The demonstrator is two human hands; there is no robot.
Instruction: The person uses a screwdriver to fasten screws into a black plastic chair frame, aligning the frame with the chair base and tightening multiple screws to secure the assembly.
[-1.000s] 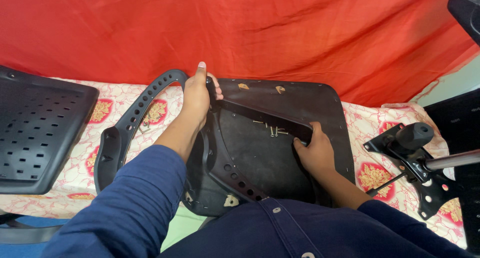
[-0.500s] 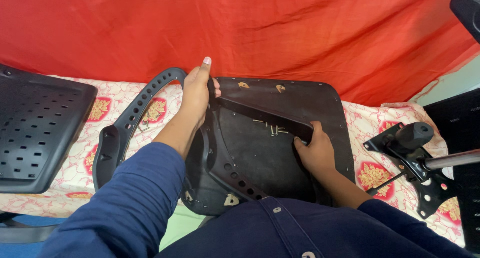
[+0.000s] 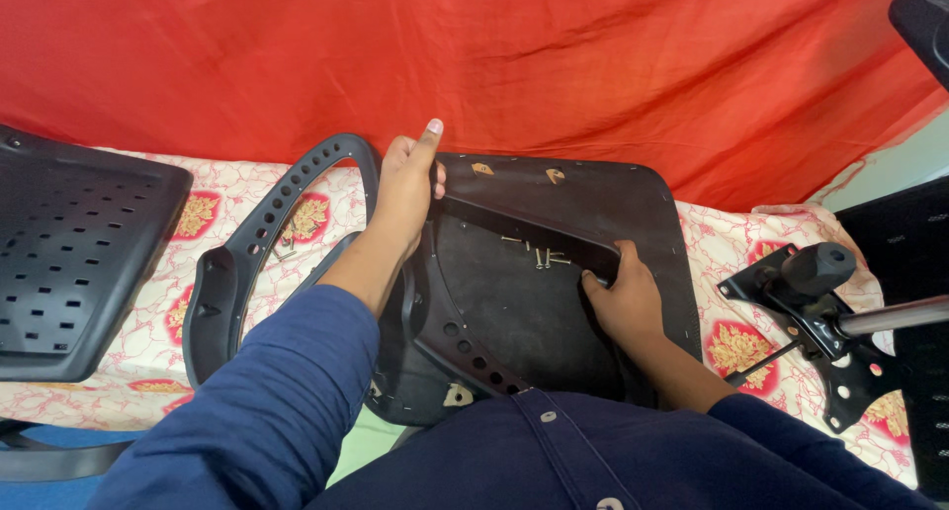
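Little has been moved since the earlier frame: both hands are kept on the black armrest bar (image 3: 524, 231). Fingers (image 3: 427, 144) of the left hand (image 3: 405, 189) are wrapped around its upper end, those of the right hand (image 3: 623, 297) curled on its lower end. Beneath lies the upturned seat base (image 3: 613, 189), with screws (image 3: 539, 253) on it, on a patterned bedsheet (image 3: 148, 322).

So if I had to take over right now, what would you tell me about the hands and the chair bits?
Left hand: gripping the top end of the black armrest bar at the seat base's edge.
Right hand: holding the bar's other end against the seat base.
A few loose screws lie on the base beside the bar.
Done: bar laid across the upturned seat base.
Left: none of the screws looks driven in; the curved perforated arm, the backrest panel and the tilt mechanism lie apart.
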